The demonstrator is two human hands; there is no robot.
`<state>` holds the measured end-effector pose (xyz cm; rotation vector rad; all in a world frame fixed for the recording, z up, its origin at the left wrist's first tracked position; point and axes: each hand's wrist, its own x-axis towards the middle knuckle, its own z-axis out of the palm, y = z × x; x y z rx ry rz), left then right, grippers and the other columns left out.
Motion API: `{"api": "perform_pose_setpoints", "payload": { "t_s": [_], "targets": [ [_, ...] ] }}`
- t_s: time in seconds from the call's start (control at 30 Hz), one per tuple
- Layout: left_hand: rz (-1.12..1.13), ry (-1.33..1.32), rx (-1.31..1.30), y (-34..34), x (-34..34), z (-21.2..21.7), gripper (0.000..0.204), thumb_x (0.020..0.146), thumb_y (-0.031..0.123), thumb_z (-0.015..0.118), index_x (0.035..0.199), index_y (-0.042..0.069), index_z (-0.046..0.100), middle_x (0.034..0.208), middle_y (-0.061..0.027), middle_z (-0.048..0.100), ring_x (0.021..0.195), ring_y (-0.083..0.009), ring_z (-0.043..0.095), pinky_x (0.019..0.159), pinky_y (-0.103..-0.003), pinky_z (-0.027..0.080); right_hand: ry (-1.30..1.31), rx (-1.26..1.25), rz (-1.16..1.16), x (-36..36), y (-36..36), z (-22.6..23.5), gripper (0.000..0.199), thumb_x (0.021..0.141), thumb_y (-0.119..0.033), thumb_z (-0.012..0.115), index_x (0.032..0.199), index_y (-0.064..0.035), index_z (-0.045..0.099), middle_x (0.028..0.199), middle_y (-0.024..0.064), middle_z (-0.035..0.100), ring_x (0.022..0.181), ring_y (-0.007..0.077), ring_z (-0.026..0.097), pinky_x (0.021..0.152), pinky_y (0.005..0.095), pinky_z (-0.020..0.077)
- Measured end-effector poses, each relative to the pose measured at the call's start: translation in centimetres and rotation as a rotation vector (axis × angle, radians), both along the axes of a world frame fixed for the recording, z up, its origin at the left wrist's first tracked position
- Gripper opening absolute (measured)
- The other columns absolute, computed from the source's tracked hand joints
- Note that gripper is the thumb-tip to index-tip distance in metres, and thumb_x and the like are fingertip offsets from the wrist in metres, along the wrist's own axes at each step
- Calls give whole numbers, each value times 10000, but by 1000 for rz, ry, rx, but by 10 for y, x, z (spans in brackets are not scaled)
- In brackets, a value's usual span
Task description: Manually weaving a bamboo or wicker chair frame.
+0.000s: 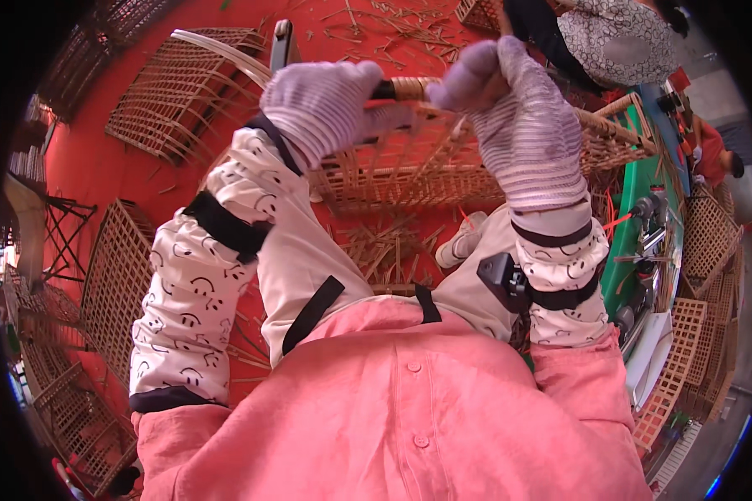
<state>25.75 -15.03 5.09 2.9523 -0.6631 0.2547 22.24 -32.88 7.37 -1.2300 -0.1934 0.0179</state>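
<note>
A woven cane basket stands tipped in front of my knees, its open lattice side toward me. My left hand, in a striped lilac and white glove, is closed around its cane-wrapped rim, beside a short dark section. Pale flat strips run from beside this hand to the upper left. A metal-edged upright piece sticks up behind it; its kind is unclear. At the rim's right part, my right hand, gloved alike, has its fingers curled together. What they pinch is hidden.
Another lattice basket lies at the upper left on the red floor, with cane scraps scattered about. More woven panels stand at the left. A green-edged bench with tools is at the right. Another person sits at the upper right.
</note>
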Motion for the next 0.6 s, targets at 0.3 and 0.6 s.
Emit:
{"api": "perform_pose_setpoints", "payload": {
  "t_s": [0.3,0.6],
  "targets": [
    [45,2,24,-6,11,-3,535,747,635,560,831,110,616,697,-66,646,657,-260,647,584,-382,502,367,26,-136,-29,-58,-94,314,903,-250,535,1085,4,560,943,118,637,832,240,632,761,372,519],
    [-336,-310,-710,13,11,-15,341,872,412,557,952,87,623,836,-64,662,800,-201,645,673,-334,501,707,-49,72,-87,-56,-165,193,902,-157,523,1012,-4,565,876,86,631,766,206,630,697,324,527]
  ]
}}
